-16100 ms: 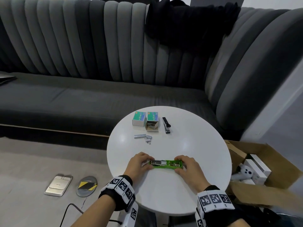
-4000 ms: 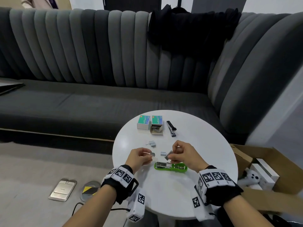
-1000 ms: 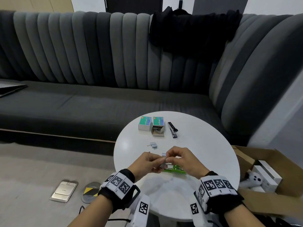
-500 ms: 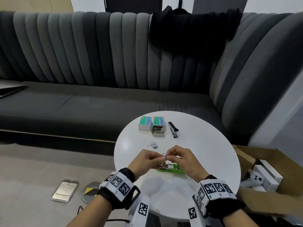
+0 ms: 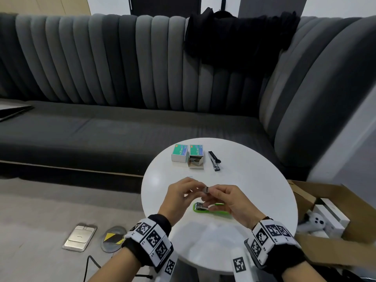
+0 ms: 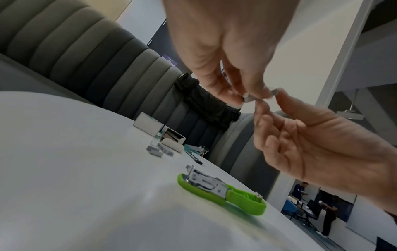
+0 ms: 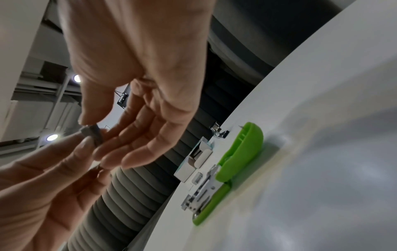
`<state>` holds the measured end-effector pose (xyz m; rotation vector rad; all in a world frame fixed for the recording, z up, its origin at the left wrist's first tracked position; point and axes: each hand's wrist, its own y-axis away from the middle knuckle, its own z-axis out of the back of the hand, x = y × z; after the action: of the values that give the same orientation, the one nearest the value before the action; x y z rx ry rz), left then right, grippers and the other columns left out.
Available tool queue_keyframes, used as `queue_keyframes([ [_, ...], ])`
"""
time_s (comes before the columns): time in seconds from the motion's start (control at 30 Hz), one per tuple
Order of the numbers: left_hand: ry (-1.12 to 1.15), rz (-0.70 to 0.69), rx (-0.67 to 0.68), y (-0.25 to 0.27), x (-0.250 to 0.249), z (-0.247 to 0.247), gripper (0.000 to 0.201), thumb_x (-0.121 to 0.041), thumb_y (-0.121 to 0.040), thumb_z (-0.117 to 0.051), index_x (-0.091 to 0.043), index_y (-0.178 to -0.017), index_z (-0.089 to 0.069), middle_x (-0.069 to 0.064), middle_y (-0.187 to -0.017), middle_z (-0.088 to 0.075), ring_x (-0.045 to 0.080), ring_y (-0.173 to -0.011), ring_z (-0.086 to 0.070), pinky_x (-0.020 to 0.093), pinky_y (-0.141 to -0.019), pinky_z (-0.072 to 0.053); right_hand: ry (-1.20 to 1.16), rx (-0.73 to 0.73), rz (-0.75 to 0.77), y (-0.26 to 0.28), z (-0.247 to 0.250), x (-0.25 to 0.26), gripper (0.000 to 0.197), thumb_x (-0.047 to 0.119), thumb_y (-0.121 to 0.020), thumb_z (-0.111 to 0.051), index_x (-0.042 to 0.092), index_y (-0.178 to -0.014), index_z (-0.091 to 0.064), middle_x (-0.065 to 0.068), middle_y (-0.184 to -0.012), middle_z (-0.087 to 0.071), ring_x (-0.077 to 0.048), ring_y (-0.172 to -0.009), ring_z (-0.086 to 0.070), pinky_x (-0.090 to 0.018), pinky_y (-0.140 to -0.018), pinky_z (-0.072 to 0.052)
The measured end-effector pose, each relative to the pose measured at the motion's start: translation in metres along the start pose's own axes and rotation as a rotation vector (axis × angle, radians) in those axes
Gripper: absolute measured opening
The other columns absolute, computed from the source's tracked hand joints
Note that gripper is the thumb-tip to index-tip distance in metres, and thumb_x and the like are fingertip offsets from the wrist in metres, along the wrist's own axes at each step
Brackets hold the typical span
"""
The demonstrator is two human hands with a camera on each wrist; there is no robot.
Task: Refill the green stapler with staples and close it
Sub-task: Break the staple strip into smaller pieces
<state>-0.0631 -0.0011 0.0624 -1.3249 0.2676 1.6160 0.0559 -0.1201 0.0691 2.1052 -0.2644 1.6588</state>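
The green stapler [image 5: 205, 207] lies opened flat on the round white table [image 5: 254, 190], its metal staple channel [image 6: 204, 182] facing up. Just above it, both hands hold a short silver strip of staples [image 5: 206, 189] in the air. My left hand [image 5: 200, 189] pinches one end of the staple strip [image 6: 249, 98] between thumb and fingertips. My right hand [image 5: 211, 190] pinches the other end of the staple strip [image 7: 92, 135]. Neither hand touches the green stapler [image 7: 234, 168]. Fingers hide the middle of the strip.
Two green-topped staple boxes stand at the table's far side, one closed [image 5: 179, 153] and one open [image 5: 196, 158], beside a black stapler [image 5: 214, 160]. Loose staple pieces [image 6: 159, 150] lie near the boxes. A grey sofa [image 5: 122, 129] lies beyond; an open cardboard box [image 5: 345, 247] sits at the right.
Both hands have risen slightly off the green stapler with the staple strip still pinched between them, so more of the stapler's metal end shows. The stapler has not moved.
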Motion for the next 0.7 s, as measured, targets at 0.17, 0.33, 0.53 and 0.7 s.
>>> queue_keyframes([
  [0.17, 0.129, 0.094, -0.019, 0.0010, -0.0018, -0.0029, 0.018, 0.002, -0.075, -0.068, -0.004, -0.092, -0.071, -0.004, -0.089, -0.061, -0.007, -0.080, -0.062, 0.009, -0.075, -0.049, 0.004, -0.045, 0.065, -0.0013, -0.0019, -0.0005, 0.009, 0.006, -0.087, -0.056, 0.007, -0.086, -0.066, -0.009, -0.080, -0.068, -0.015, -0.072, -0.068, -0.021, -0.062, -0.056],
  [0.33, 0.289, 0.185, -0.007, 0.0016, -0.0050, -0.0023, 0.023, 0.007, -0.077, -0.065, -0.005, -0.096, -0.069, -0.002, -0.092, -0.063, -0.007, -0.080, -0.064, 0.007, -0.072, -0.049, 0.042, -0.076, 0.132, -0.0021, -0.0040, -0.0008, 0.010, 0.002, -0.085, -0.058, 0.010, -0.085, -0.065, -0.010, -0.080, -0.068, -0.013, -0.072, -0.068, -0.019, -0.063, -0.055],
  [0.53, 0.347, 0.270, 0.025, -0.0002, -0.0031, 0.0011, 0.023, 0.003, -0.080, -0.063, -0.002, -0.102, -0.067, 0.001, -0.093, -0.068, -0.007, -0.081, -0.065, 0.009, -0.071, -0.049, 0.064, -0.074, 0.137, -0.0015, -0.0028, -0.0006, 0.015, 0.000, -0.082, -0.061, 0.011, -0.093, -0.065, -0.010, -0.086, -0.069, -0.013, -0.076, -0.069, -0.019, -0.067, -0.055],
  [0.7, 0.341, 0.291, 0.045, 0.0015, -0.0008, 0.0008, 0.032, -0.002, -0.078, -0.067, -0.017, -0.106, -0.061, 0.001, -0.097, -0.069, -0.002, -0.086, -0.067, 0.012, -0.076, -0.051, 0.080, -0.053, 0.108, -0.0018, -0.0012, 0.0010, 0.017, -0.001, -0.082, -0.061, 0.012, -0.093, -0.065, -0.009, -0.085, -0.069, -0.012, -0.073, -0.069, -0.018, -0.067, -0.055],
])
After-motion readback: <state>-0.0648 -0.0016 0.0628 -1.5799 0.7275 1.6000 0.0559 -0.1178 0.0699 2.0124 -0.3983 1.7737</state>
